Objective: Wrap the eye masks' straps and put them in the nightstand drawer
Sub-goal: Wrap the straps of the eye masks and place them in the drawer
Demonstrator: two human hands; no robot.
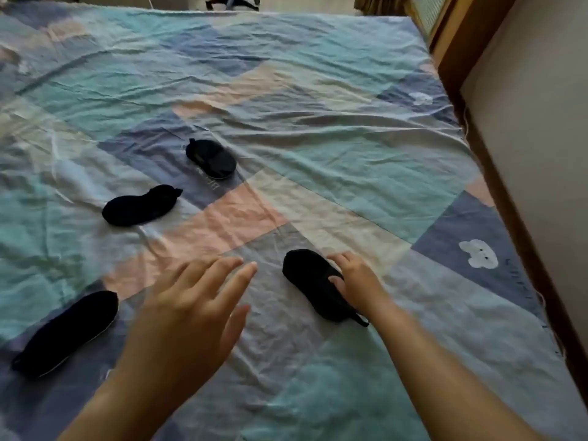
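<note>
right hand (356, 278) grip grasping black fabric eye mask (310, 281) on patchwork bed sheet (318, 122); left hand (191, 300) grip released, fingers spread, hovering beside.

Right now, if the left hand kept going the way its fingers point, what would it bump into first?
Probably nothing soon: the left hand points up-right across bare bedsheet, passing left of the eye mask under the right hand.

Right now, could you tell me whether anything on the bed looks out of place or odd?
Nothing looks damaged. Four black eye masks lie scattered across the rumpled patchwork bedsheet; the eye mask under the right hand trails a loose strap loop. The left hand hovers empty.
</note>
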